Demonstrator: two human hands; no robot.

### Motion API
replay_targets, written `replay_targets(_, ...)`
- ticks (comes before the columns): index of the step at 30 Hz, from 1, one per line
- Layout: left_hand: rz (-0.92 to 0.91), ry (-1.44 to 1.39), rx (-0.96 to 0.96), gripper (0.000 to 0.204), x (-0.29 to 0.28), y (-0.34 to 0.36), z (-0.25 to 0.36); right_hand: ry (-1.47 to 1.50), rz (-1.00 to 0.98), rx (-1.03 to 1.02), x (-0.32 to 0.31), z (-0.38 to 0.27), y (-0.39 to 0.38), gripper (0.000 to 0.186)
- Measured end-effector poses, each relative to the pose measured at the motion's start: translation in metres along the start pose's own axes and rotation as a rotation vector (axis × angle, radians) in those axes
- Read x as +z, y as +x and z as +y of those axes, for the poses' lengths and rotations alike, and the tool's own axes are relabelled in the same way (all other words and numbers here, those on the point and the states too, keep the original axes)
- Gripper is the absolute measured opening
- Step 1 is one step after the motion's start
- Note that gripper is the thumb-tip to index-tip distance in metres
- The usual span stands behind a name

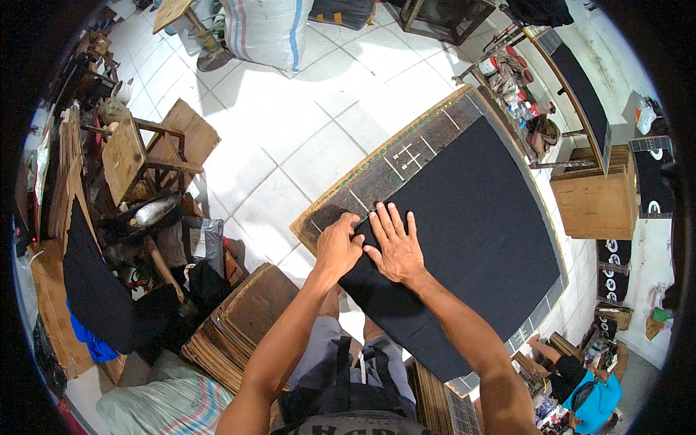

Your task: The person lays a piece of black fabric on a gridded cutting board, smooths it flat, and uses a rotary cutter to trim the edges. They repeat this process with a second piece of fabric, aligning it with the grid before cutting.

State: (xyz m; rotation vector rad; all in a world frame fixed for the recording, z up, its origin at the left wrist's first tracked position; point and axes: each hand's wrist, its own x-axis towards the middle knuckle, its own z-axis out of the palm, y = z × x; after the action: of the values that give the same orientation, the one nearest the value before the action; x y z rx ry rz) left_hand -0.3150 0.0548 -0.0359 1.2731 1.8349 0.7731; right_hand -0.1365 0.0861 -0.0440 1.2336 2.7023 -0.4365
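A black cloth (471, 239) lies spread over a dark board (391, 167) with white line marks along its edges. My right hand (395, 246) rests palm down on the cloth near its left edge, fingers stretched and apart. Just left of it, my left hand (339, 246) is closed with curled fingers at the cloth's left corner, seeming to pinch the edge there. The fingertips of that hand partly hide the cloth between them. Small wrinkles show in the cloth below my hands.
Stacked brown boards (254, 304) stand by my left leg. A wooden stool (138, 156) and clutter fill the left side. At the back stands a white sack (268, 32). Right of the board is a shelf of bottles (518, 109). A person in blue (598, 395) sits lower right.
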Motion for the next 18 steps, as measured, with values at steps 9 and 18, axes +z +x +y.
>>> replay_targets(9, 0.071, -0.055, 0.078, 0.032, -0.002, -0.007, -0.014, 0.027, 0.006, -0.011, 0.004, -0.015, -0.005, 0.076)
replay_targets(18, 0.219, -0.024, 0.106, 0.03, -0.007, -0.009, -0.028, 0.066, 0.058, -0.02, 0.019, -0.05, -0.015, 0.077)
